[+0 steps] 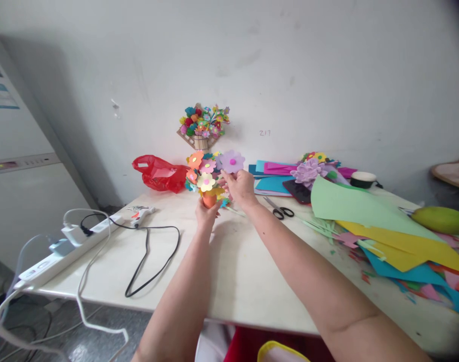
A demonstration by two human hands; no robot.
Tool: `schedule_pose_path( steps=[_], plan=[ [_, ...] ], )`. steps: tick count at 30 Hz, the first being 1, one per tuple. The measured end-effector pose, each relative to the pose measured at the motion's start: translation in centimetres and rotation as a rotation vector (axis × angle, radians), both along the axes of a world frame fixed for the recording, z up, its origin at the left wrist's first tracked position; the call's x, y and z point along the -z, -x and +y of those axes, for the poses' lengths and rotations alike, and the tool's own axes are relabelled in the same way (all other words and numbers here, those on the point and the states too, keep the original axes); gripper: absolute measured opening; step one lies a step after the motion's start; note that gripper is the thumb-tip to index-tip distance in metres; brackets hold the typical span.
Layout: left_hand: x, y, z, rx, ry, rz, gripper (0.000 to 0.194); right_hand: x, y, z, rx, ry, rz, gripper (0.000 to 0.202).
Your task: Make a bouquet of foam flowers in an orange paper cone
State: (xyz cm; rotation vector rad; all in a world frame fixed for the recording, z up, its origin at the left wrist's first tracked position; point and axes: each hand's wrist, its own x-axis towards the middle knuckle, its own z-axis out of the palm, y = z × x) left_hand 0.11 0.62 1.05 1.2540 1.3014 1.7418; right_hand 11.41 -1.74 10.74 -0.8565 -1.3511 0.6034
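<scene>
A small orange pot (209,200) with several paper flowers, orange, pink and a pale yellow flower (206,182), stands upright in my left hand (207,213), whose fingers wrap round it near the middle of the table. My right hand (240,187) is closed at the right side of the bunch, just below a large purple flower (232,162) with a magenta centre. Its thumb and forefinger pinch together under the petals; the stem is hidden by the fingers.
Black-handled scissors (283,211) lie right of my hands, beside coloured sheets (373,211) and scraps. A red bag (157,175) is at the back left. A glue gun (142,216), black cable and power strip (63,256) lie left. A flower basket (201,142) is on the wall.
</scene>
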Motion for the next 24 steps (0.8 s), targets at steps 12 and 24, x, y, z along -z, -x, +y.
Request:
schedule_pose_path(
  steps=[12, 24],
  plan=[
    [0.0, -0.2, -0.1, 0.048, -0.028, -0.014, 0.048, -1.1, -0.6, 0.4, 0.353, -0.143, -0.554, 0.022],
    [-0.3, -0.5, -0.6, 0.12, -0.073, -0.06, 0.05, -1.7, -0.9, 0.0, 0.463, -0.208, -0.793, 0.025]
  ],
)
